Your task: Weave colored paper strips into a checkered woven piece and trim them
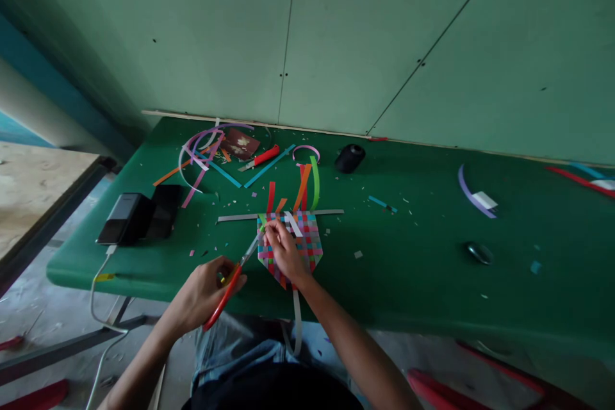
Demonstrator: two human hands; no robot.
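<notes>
A woven mat of coloured strips lies near the front edge of the green table, narrowing to a point towards me. My left hand grips scissors with red handles, their blades pointing up and right to the mat's left edge. My right hand rests over the mat, fingers pinched by the blade tips. A short green strip end shows there; whether the fingers hold it is hard to make out. Loose orange and green strips stick out from the mat's far edge. A grey strip hangs off the front.
Behind the mat lie a red utility knife, a black spool and a tangle of paper strips. Dark devices with a white cable stand left. A dark oval object and a purple strip lie right.
</notes>
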